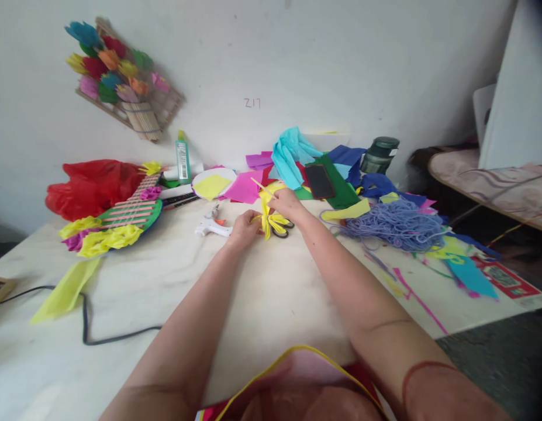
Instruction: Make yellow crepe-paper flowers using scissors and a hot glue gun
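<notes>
My left hand (244,227) is closed, pinching one side of a yellow tissue paper flower (269,218) on the white table (174,275). My right hand (287,203) is closed on the flower's top, where a thin wooden stick (261,186) points up and to the left. Black-handled scissors (283,230) lie just under the flower. A white glue gun (211,227) lies left of my left hand.
A craft piece with yellow paper flowers and wooden sticks (121,219) and a red bag (93,186) sit at the left. Coloured paper sheets (297,158), a purple yarn pile (391,225), a dark green jar (380,155) and a glue bottle (182,158) crowd the back. A black cable (84,318) crosses the left.
</notes>
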`<state>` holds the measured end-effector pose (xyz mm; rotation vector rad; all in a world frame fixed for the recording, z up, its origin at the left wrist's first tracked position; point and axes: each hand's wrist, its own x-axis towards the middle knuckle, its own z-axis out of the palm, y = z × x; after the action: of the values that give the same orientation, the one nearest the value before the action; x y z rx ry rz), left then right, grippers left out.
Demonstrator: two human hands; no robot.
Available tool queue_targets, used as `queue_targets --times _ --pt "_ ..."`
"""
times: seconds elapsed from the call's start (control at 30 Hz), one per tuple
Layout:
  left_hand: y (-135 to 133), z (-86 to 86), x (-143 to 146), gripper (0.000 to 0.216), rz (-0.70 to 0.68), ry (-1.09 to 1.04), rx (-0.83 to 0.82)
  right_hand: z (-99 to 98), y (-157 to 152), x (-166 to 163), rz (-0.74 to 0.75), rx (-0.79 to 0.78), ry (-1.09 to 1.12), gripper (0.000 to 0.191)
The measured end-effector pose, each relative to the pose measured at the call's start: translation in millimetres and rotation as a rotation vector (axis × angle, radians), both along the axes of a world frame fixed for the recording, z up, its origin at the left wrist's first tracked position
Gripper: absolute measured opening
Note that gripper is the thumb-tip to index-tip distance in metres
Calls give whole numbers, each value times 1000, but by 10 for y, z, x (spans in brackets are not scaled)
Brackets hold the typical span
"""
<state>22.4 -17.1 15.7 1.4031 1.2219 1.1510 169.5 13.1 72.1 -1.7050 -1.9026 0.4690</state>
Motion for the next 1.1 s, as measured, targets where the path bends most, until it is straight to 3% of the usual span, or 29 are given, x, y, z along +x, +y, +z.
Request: queue_targets --times 0.2,0.43,0.83,1.1 --pt "35 -62 -27 12 -42 -73 22 -12 19 4 -8 -30 34 16" --pt "33 -90 -79 41 -146 -311 8 -4 23 -9 22 -67 63 14" --pt "3 -49 -93 39 -109 -348 0 -47 44 -14 -1 -99 221 14" --pt "-4 -60 -119 51 -186 -393 9 -53 7 -36 -39 -117 406 8"
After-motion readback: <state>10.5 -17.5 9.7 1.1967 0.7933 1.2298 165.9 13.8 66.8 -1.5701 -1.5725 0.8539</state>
